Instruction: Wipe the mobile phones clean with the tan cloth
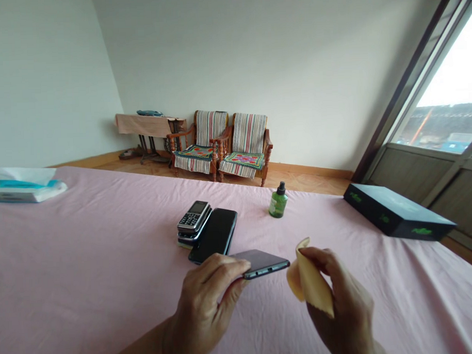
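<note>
My left hand (209, 302) pinches a dark smartphone (264, 262) by its left side, tilted so that its bottom edge with the port faces me. Close by on the right, my right hand (341, 297) is closed on a folded yellow cloth (311, 283), which is near the phone's right end. Just beyond the left hand, a second black smartphone (215, 232) lies on the pink cloth (119, 263). Beside it sits a stack of phones with a silver and black keypad phone (194, 216) on top; the lower ones are partly hidden.
A green spray bottle (278, 201) with a black cap stands farther back. At the right edge lies a flat black box (400, 212) with green marks. A tissue pack (25, 187) is at the far left. Two wooden armchairs (242, 146) stand beyond, against the wall.
</note>
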The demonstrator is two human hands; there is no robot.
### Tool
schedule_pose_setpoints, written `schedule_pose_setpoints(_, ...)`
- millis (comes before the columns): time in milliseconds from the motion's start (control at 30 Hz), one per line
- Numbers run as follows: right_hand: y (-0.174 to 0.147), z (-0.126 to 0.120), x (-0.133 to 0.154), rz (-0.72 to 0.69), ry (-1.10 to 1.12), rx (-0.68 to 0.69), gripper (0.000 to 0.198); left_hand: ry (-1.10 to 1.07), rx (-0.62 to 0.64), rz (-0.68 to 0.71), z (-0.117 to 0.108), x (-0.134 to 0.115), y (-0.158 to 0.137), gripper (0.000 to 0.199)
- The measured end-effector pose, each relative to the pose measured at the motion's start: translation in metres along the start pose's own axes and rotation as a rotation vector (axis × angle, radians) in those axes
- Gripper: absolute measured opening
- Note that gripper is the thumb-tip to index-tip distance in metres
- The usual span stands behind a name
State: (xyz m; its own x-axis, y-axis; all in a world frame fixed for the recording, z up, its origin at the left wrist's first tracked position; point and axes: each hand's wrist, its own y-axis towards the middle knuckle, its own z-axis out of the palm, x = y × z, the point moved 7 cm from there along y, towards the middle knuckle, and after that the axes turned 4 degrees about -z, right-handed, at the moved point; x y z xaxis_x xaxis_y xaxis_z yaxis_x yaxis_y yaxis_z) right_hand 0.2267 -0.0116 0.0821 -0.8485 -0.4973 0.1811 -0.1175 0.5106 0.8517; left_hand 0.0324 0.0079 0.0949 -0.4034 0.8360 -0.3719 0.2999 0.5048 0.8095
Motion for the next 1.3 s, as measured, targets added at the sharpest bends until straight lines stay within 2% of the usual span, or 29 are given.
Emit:
schedule_pose_setpoints(200, -0.009, 0.012, 0.021, -0.043, 0.161, 0.094, 0.051, -0.010, 0.005, -0.003, 0.002, -0.001, -0.001, 0.022)
schedule_pose_setpoints(333, -0.013, 0.020, 0.026, -0.096, 0.110, 0.117, 0.064, -0.006, 0.019, -0.015, 0.005, 0.000, -0.002, 0.021)
schedule_pose_setpoints(533, -0.006, 0.021, 0.058, -0.362, 0.096, 0.045, 0.058, -0.052, 0.057, -0.017, 0.013, -0.005, -0.002, 0.018)
schedule_pose_setpoints(700, 0.002, 0.020, 0.073, -0.450, 0.129, 0.104, 0.056, -0.081, 0.103, -0.035, 0.015, -0.008, -0.001, 0.020)
schedule_pose_setpoints(800, -0.001, 0.016, 0.056, -0.374, 0.109, 0.078, 0.060, -0.043, 0.064, -0.023, 0.010, -0.005, 0.001, 0.020)
schedule_pose_setpoints(933, -0.004, 0.020, 0.018, -0.101, 0.078, 0.098, 0.061, -0.024, -0.004, -0.046, 0.002, 0.005, 0.004, 0.018)
schedule_pose_setpoints(1000, -0.003, 0.023, 0.008, -0.032, 0.103, 0.105, 0.055, -0.046, -0.022, -0.084, 0.001, 0.011, 0.005, 0.016)
schedule_pose_setpoints(1133, 0.003, 0.021, 0.007, -0.004, 0.153, 0.101, 0.043, -0.102, -0.037, -0.164, 0.001, 0.018, 0.007, 0.015)
schedule_pose_setpoints(1233, 0.002, 0.010, 0.009, 0.024, 0.167, 0.039, 0.042, -0.090, -0.042, -0.143, 0.000, 0.015, 0.007, 0.015)
schedule_pose_setpoints(1300, -0.001, 0.010, 0.013, 0.007, 0.199, 0.051, 0.046, -0.074, -0.046, -0.130, -0.001, 0.012, 0.007, 0.014)
